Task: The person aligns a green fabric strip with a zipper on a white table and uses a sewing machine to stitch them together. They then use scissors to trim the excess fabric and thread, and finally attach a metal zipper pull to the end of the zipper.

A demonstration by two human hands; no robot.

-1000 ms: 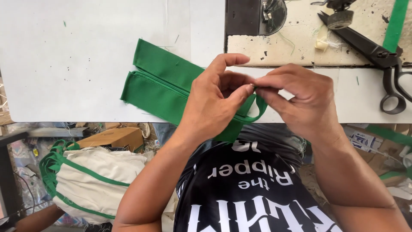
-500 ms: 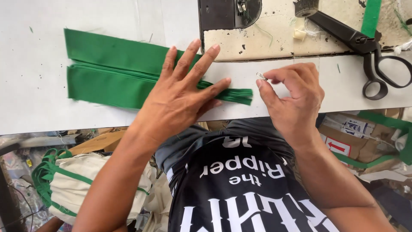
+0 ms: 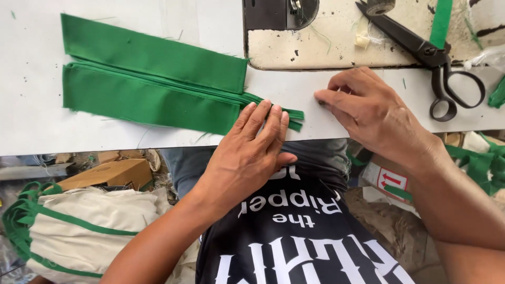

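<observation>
Pressing my left hand (image 3: 252, 152) flat, fingers spread a little and gripping nothing, I am holding down the near right end of the green fabric strips (image 3: 152, 84) on the white table (image 3: 31, 126). My fingertips are lying over the spot where the stacked strips are narrowing into thin green tails that are poking out just to the right of my fingers. The strips are lying in two long folded bands, one behind the other, stretching away to the left across the table.

I am resting my right hand (image 3: 373, 113) on the table near its front edge, well apart from the strips, with the fingers curled together and pointing left. Whether I am pinching something small under them I cannot tell.

Beyond that hand, black scissors (image 3: 426, 52) are lying on the worn cream sewing machine bed (image 3: 326, 47), their handles hanging over onto the table. Below the table edge, on my left, a cream bag with green trim (image 3: 79, 226) is sitting beside a cardboard box (image 3: 105, 173).
</observation>
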